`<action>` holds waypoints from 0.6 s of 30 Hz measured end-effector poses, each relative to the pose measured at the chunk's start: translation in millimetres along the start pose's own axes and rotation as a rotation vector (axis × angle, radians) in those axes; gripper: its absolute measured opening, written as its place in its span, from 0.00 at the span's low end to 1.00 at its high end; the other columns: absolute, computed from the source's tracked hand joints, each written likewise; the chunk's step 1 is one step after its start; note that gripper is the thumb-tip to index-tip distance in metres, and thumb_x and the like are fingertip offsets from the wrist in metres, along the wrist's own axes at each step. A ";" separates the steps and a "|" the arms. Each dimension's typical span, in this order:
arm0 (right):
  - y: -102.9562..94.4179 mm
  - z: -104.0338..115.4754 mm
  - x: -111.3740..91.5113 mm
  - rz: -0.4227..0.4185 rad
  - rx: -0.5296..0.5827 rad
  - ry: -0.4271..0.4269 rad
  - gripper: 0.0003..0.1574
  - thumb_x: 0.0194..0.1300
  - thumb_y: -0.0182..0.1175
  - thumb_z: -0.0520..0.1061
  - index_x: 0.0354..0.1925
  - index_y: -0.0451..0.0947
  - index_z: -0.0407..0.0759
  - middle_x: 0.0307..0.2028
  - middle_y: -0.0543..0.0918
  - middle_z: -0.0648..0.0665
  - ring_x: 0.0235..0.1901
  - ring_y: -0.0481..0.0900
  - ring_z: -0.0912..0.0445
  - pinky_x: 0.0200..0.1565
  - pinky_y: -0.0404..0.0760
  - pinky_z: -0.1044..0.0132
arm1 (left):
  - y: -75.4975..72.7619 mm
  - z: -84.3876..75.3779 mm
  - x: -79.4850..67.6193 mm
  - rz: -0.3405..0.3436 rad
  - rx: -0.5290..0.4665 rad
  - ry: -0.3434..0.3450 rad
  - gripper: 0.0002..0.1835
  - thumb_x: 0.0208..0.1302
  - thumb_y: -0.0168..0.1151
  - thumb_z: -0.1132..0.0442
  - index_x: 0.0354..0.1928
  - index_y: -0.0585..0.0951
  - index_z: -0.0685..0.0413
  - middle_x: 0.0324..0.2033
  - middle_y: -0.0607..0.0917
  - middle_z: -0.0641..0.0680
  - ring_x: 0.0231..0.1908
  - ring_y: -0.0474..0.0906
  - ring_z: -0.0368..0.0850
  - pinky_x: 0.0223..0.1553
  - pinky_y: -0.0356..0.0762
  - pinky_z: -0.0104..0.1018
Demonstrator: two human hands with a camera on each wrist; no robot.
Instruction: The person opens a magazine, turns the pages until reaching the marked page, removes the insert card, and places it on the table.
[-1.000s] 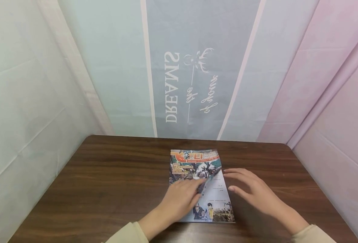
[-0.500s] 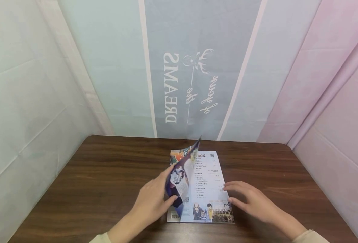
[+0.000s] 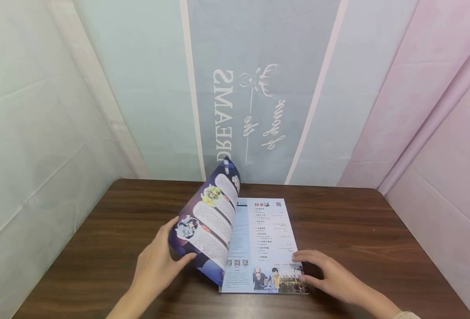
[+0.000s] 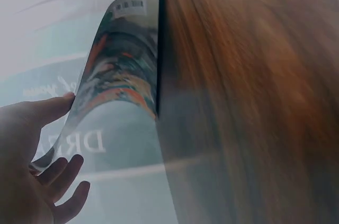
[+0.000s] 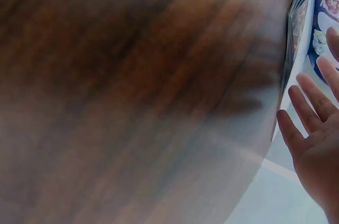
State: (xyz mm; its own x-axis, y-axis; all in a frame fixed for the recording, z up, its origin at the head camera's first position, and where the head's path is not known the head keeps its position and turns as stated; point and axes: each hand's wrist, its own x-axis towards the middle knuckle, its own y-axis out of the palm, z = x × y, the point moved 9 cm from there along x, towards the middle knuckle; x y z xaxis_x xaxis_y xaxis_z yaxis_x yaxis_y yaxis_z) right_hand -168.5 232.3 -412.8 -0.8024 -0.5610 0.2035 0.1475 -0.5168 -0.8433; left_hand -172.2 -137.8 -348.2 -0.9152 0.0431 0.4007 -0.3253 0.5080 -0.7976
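A magazine (image 3: 271, 243) lies on the table with its front cover (image 3: 211, 212) lifted and curled over to the left. The cover's printed inside faces up, beside a white contents page with pictures along the bottom. My left hand (image 3: 153, 259) pinches the cover's outer edge, thumb on the inside face and fingers behind it. The left wrist view shows the cover's colourful outside (image 4: 124, 49) bowed, with the thumb at its edge. My right hand (image 3: 330, 274) is at the magazine's lower right edge, fingertips over the page border. In the right wrist view its fingers (image 5: 304, 107) are spread and loosely extended.
A dark wood-grain table (image 3: 139, 221) with rounded far corners bears the magazine near its front. Behind it hangs a pale blue-grey cloth (image 3: 259, 44) with mirrored lettering. Light cloth walls (image 3: 27, 133) stand on both sides.
My left hand has moved left, drawing the cover up off the contents page and over to the left. My right hand has shifted slightly down along the magazine's right edge.
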 end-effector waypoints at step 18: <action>14.0 -12.5 -10.0 0.072 0.009 -0.024 0.32 0.61 0.68 0.59 0.62 0.76 0.57 0.67 0.71 0.45 0.62 0.71 0.44 0.56 0.79 0.60 | -18.2 65.9 -31.4 0.046 0.098 -0.065 0.45 0.46 0.80 0.44 0.65 0.71 0.51 0.55 0.80 0.60 0.47 0.81 0.65 0.29 0.81 0.55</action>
State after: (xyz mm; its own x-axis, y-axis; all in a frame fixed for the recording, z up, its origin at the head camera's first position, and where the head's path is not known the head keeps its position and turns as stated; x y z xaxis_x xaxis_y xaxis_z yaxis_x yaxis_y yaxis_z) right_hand -165.6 238.8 -432.9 -0.7758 -0.6117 0.1546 0.2091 -0.4804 -0.8518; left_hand -153.3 -205.1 -375.9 -0.9422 0.0075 0.3350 -0.3011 0.4197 -0.8563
